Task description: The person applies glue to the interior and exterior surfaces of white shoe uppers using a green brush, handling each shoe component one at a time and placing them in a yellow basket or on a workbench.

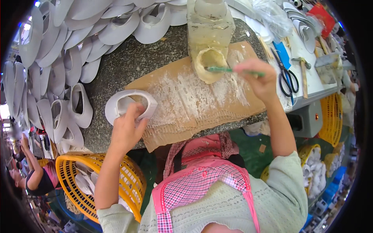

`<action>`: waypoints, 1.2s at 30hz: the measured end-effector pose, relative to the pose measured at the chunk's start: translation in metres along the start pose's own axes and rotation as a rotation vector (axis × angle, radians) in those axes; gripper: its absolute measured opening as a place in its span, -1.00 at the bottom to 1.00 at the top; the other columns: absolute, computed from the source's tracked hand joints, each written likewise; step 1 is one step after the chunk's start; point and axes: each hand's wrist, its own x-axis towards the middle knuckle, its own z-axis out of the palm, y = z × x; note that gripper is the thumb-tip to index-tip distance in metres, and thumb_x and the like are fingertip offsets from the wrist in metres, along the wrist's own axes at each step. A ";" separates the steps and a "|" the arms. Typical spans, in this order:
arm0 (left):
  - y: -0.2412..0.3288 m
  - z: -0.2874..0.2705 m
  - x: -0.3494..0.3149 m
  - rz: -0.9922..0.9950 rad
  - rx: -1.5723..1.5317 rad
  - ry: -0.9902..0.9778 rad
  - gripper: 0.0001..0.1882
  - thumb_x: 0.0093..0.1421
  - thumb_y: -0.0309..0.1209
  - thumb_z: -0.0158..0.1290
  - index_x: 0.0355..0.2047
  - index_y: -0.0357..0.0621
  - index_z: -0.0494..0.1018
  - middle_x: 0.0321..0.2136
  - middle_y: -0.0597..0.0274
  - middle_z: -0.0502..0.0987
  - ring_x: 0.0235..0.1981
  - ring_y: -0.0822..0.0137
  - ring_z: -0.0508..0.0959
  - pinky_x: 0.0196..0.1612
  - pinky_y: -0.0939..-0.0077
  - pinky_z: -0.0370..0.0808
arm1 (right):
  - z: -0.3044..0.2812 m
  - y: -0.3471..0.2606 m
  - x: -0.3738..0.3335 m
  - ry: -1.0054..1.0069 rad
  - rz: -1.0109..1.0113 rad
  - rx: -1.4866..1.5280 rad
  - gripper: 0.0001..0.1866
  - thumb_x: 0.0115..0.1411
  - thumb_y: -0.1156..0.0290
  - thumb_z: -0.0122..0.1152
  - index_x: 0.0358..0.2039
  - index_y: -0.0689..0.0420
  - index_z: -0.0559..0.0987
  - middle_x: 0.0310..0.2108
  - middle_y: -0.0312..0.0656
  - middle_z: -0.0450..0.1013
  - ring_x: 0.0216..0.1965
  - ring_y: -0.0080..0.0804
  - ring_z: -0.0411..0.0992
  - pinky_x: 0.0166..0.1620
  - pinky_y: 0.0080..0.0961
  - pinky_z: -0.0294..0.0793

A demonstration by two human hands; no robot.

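Note:
My left hand grips the edge of a white shoe upper, with its fingers reaching into the opening. The upper rests at the left end of a brown cardboard sheet smeared with dried white glue. My right hand is closed around a brush with a green handle. The brush's far end dips into the round mouth of a glue-crusted, yellowish container at the back middle of the cardboard. The bristles are hidden inside that mouth.
Many white shoe uppers are piled along the left and back of the speckled table. Black scissors and a hammer lie on the right. A yellow basket holding white pieces stands below my left arm. Another person is at far left.

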 end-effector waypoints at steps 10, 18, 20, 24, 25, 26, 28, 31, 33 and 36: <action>0.023 0.023 -0.004 -0.276 -1.046 -0.097 -0.10 -0.13 0.19 -0.41 0.11 -0.23 0.03 0.01 0.19 0.21 0.00 0.34 0.24 0.04 0.46 0.15 | 0.090 -0.030 -0.007 0.268 0.169 0.678 -0.83 -0.07 0.64 0.13 -0.39 0.26 0.52 -0.43 -0.16 0.46 -0.52 -0.53 0.40 -0.49 -0.62 0.39; 0.025 0.016 -0.009 -0.344 -1.396 -0.030 0.25 -0.34 0.55 -0.60 0.12 -0.30 -0.03 0.06 0.10 0.17 0.07 0.24 0.19 0.11 0.37 0.07 | 0.104 -0.049 -0.016 -0.238 -0.298 0.538 -0.84 -0.07 0.64 0.12 -0.40 0.22 0.51 -0.45 -0.07 0.47 -0.52 -0.42 0.41 -0.47 -0.58 0.40; 0.025 0.016 -0.008 -0.306 -1.366 -0.090 0.25 -0.33 0.55 -0.61 0.13 -0.30 -0.04 0.07 0.10 0.16 0.08 0.24 0.18 0.12 0.36 0.06 | 0.108 -0.045 0.006 0.337 0.075 0.557 -0.86 -0.09 0.57 0.16 -0.43 0.17 0.54 -0.53 -0.12 0.47 -0.55 -0.35 0.43 -0.50 -0.59 0.40; 0.018 0.017 -0.002 -0.302 -1.388 -0.085 0.24 -0.32 0.55 -0.62 0.12 -0.29 -0.03 0.06 0.11 0.17 0.09 0.26 0.17 0.12 0.38 0.05 | 0.115 -0.047 -0.010 -0.134 -0.319 0.505 -0.84 -0.10 0.64 0.15 -0.45 0.17 0.54 -0.59 -0.23 0.44 -0.62 -0.51 0.39 -0.57 -0.64 0.32; 0.018 0.019 -0.009 -0.323 -1.405 -0.075 0.23 -0.31 0.55 -0.63 0.12 -0.29 -0.02 0.06 0.12 0.18 0.08 0.27 0.18 0.12 0.39 0.05 | 0.111 -0.052 -0.012 -0.180 -0.302 0.506 -0.84 -0.11 0.64 0.15 -0.44 0.18 0.54 -0.58 -0.21 0.44 -0.62 -0.50 0.39 -0.56 -0.65 0.32; 0.019 0.020 -0.012 -0.334 -1.408 -0.060 0.23 -0.31 0.55 -0.63 0.12 -0.29 -0.02 0.06 0.12 0.18 0.08 0.27 0.18 0.12 0.39 0.05 | 0.109 -0.053 -0.009 -0.191 -0.303 0.520 -0.84 -0.11 0.64 0.15 -0.44 0.18 0.54 -0.58 -0.21 0.44 -0.62 -0.50 0.39 -0.56 -0.65 0.32; 0.022 0.018 -0.008 -0.293 -1.373 -0.088 0.23 -0.31 0.54 -0.64 0.11 -0.29 0.00 0.06 0.13 0.18 0.08 0.27 0.18 0.12 0.39 0.04 | 0.108 -0.047 0.009 0.244 0.157 0.532 -0.85 -0.11 0.55 0.20 -0.44 0.11 0.55 -0.63 -0.25 0.42 -0.65 -0.43 0.38 -0.57 -0.65 0.32; 0.011 0.017 0.001 -0.303 -1.339 -0.135 0.24 -0.32 0.54 -0.72 0.13 -0.28 -0.04 0.09 0.12 0.10 0.12 0.25 0.09 0.15 0.38 -0.04 | 0.124 -0.042 -0.017 -0.008 -0.086 0.517 -0.85 -0.11 0.55 0.19 -0.44 0.15 0.55 -0.63 -0.22 0.42 -0.64 -0.42 0.38 -0.55 -0.65 0.32; 0.012 0.021 0.000 -0.320 -1.324 -0.136 0.07 -0.13 0.45 -0.58 0.10 -0.25 0.03 -0.02 0.12 0.27 -0.01 0.29 0.28 0.05 0.42 0.15 | 0.127 -0.043 -0.028 -0.170 -0.158 0.541 -0.85 -0.11 0.60 0.17 -0.44 0.21 0.54 -0.61 -0.16 0.43 -0.63 -0.43 0.39 -0.55 -0.64 0.31; 0.018 0.008 0.000 -0.154 -0.477 -0.231 -0.29 0.08 0.13 -0.23 0.00 -0.25 0.17 -0.21 -0.12 0.39 -0.18 0.08 0.42 -0.13 0.37 0.32 | 0.115 -0.042 -0.031 -0.079 0.070 0.551 -0.85 -0.11 0.61 0.16 -0.44 0.21 0.53 -0.61 -0.14 0.44 -0.62 -0.40 0.40 -0.56 -0.63 0.31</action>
